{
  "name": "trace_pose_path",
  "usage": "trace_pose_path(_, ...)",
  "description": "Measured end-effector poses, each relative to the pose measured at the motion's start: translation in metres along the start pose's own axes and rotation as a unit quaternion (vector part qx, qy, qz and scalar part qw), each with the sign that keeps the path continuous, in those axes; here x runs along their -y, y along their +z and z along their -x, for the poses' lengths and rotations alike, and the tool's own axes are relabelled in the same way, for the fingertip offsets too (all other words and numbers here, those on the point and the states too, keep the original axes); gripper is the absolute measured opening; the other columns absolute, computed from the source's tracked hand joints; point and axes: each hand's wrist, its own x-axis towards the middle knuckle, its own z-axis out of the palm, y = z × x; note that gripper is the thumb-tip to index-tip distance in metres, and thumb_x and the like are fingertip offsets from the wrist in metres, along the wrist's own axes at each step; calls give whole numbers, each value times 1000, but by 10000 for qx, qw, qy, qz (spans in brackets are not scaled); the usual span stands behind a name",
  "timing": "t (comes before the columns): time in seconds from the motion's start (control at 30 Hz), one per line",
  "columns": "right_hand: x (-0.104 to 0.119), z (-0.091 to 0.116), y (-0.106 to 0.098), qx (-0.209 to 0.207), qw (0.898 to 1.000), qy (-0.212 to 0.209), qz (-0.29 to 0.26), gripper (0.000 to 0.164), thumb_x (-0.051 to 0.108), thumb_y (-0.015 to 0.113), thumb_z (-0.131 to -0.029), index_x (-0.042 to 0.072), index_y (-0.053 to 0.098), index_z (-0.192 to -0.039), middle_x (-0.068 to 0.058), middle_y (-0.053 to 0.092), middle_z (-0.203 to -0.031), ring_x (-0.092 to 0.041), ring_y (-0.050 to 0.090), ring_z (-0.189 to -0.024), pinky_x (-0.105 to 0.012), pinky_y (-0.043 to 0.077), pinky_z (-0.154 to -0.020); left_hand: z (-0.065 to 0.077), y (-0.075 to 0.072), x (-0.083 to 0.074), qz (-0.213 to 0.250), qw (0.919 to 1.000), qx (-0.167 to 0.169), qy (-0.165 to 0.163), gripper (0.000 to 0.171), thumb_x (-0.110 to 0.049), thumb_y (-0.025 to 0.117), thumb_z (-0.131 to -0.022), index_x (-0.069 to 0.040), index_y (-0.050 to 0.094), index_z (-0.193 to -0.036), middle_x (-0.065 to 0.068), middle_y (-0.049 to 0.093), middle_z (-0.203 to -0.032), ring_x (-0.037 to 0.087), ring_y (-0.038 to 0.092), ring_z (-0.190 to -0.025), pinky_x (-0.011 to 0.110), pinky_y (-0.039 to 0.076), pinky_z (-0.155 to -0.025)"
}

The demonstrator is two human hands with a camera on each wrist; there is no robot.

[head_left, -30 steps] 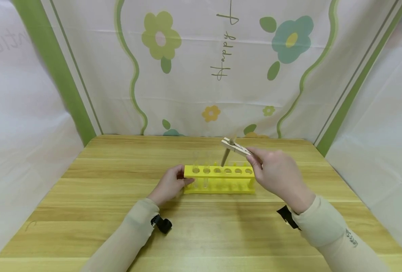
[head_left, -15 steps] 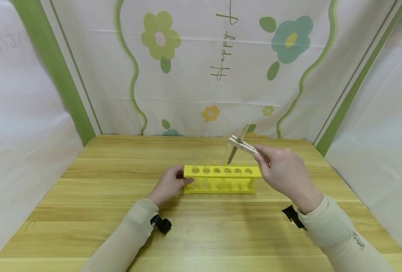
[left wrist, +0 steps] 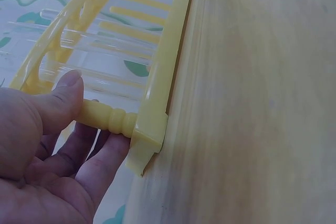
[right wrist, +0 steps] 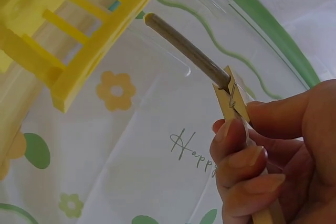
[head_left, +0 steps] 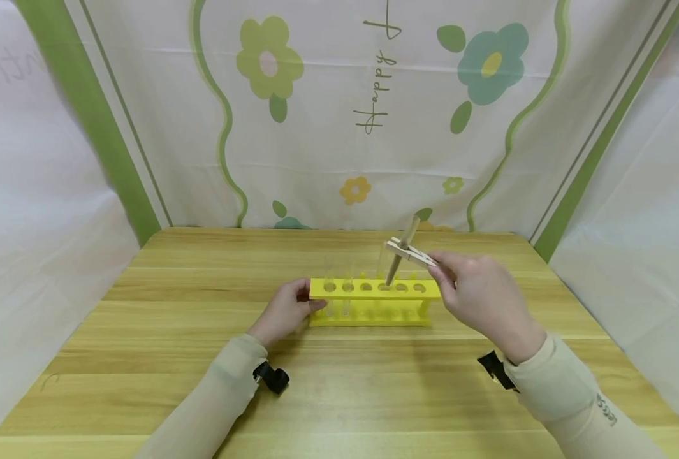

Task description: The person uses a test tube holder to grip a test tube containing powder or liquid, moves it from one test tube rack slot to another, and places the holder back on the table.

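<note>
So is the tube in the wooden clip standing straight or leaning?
Leaning. In the head view, the tube slants in the clip, its top farther right than its bottom.

Free passage over tabletop between the sleeves, yellow rack and upright glass tubes beyond as obstacles.

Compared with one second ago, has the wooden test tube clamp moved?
Yes. In the head view, the wooden test tube clamp shifted right and slightly down against the stationary yellow test tube rack.
</note>
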Motion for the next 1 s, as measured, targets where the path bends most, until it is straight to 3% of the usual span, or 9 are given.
trace_pose_path(1.0, 4, 2, 24, 631, 9975, 270, -174, 19, 14, 65, -97, 2, 72, -109, 7, 44, -56, -6, 32, -43, -26, 30, -40, -1, 0, 1, 15, 10000, -7, -2, 14, -16, 75, -90, -14, 67, -101, -2, 68, -99, 20, 59, -87, 35, 50, -75)
